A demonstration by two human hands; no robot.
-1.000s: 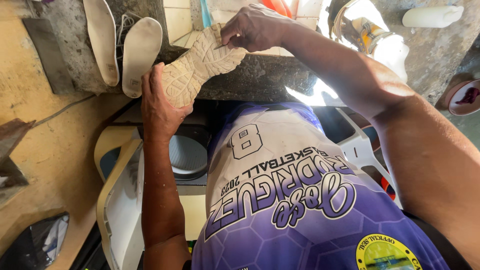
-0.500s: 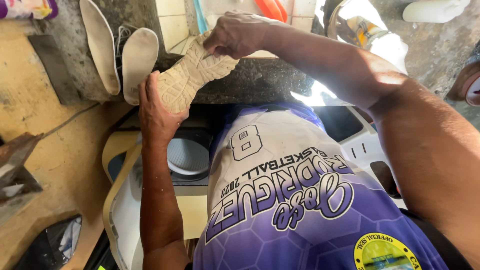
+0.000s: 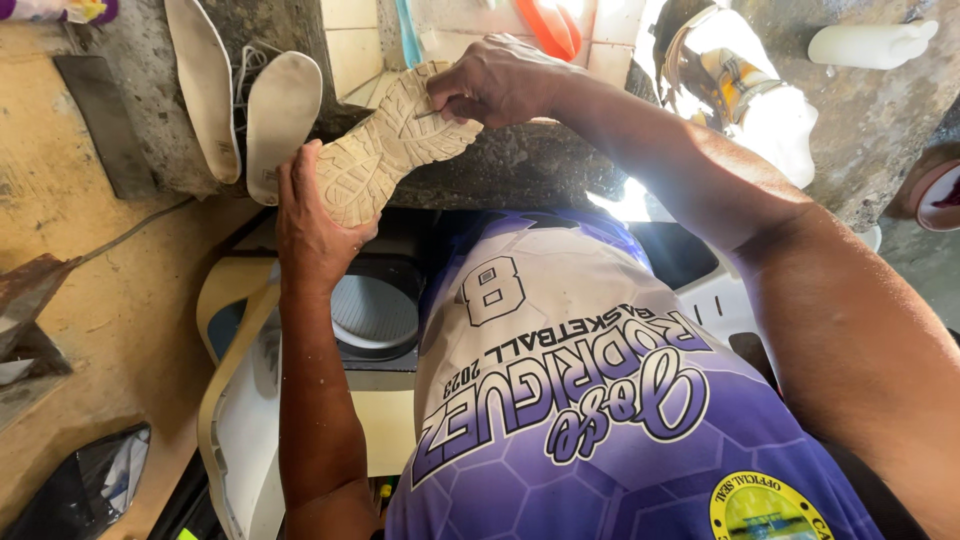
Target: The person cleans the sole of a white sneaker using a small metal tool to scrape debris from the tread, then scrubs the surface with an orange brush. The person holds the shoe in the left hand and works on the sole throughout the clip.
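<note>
- Left hand point(image 3: 318, 225) grips the upturned shoe point(image 3: 395, 140) at its heel, arm stretched upward.
- Right hand point(image 3: 500, 80) pinches a thin tool against the shoe's tread.
- Two white insoles point(image 3: 245, 110) lean just left of the shoe.

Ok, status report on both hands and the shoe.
Left hand grips shoe, sole up. Right hand pinches at tread. Two insoles beside it, apart.

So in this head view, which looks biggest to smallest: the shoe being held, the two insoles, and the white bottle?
1. Shoe, sole up, held by left hand and right hand.
2. Longer insole.
3. Shorter insole.
4. White bottle, though it lies farther off, so that is unsure.
</note>
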